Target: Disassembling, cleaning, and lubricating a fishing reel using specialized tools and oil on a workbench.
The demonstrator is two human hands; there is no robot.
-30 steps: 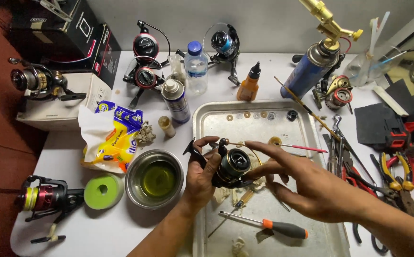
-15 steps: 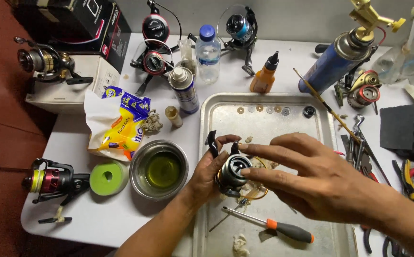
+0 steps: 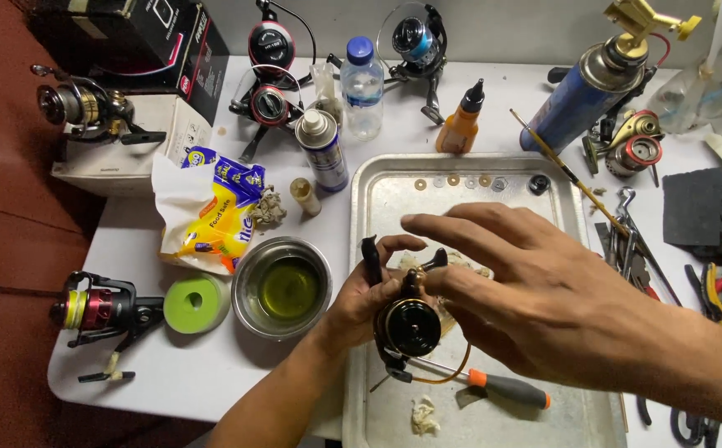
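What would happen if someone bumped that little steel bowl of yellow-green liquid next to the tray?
The steel bowl would probably slide rather than tip: it looks wide, low and smooth on the white table. The liquid would likely slosh, as nothing covers it. With the left hand working close by, a spill seems possible.

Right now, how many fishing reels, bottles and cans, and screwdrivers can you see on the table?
Fishing reels: 7, one in the left hand, six lying around
Bottles and cans: 4
Screwdrivers: 1
Total: 12
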